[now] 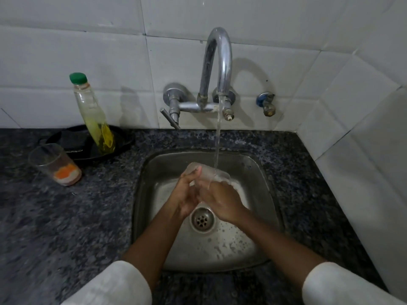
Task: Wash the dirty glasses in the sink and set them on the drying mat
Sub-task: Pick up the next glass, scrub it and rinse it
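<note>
Hands meet over the metal sink [259, 172], and they hold one clear glass [207, 175] between them. The left hand [187, 194] has its thumb and fingers curled round the left side of the glass. The right hand [222, 203] wraps the right side, with fingers bent round it. The glass lies tipped on its side, above the far part of the sink. Water [218, 139] runs down from the curved tap [220, 62] and lands on the glass. What is inside the glass cannot be told, because it is blurry. The sink floor has white soapy foam [229, 241] in it, near the round drain [202, 220].

On the dark stone counter [66, 216], to the left, stands a second glass [56, 165]. It is upright and has an orange and white bit at the bottom. Just behind it is a black plate [123, 142]. A tall clear bottle [94, 115] with a green cap stands on the plate, leaning a little. It has yellow liquid in its lower part. White sleeves [116, 287] show at the near edge.
</note>
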Demonstrator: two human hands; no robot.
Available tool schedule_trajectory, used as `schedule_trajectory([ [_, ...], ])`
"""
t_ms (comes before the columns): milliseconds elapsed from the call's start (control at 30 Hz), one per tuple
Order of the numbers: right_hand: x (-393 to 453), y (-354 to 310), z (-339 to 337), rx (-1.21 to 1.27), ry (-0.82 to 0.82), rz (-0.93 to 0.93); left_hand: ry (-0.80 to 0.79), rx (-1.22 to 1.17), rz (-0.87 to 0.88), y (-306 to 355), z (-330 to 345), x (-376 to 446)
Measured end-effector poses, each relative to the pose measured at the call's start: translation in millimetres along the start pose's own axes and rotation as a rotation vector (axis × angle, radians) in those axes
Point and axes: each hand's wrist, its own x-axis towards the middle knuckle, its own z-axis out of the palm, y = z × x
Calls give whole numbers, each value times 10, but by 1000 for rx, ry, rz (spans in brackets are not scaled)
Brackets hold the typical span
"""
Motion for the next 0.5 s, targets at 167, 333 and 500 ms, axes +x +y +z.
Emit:
schedule_trajectory([
  [167, 122, -123, 58, 378, 121, 130, -26, 9, 5, -89, -2, 1],
  [333, 4, -42, -42, -238, -10, -94, -34, -40, 18, 26, -19, -37],
  [500, 149, -113, -12, 207, 130, 67, -37, -56, 20, -96, -28, -12],
])
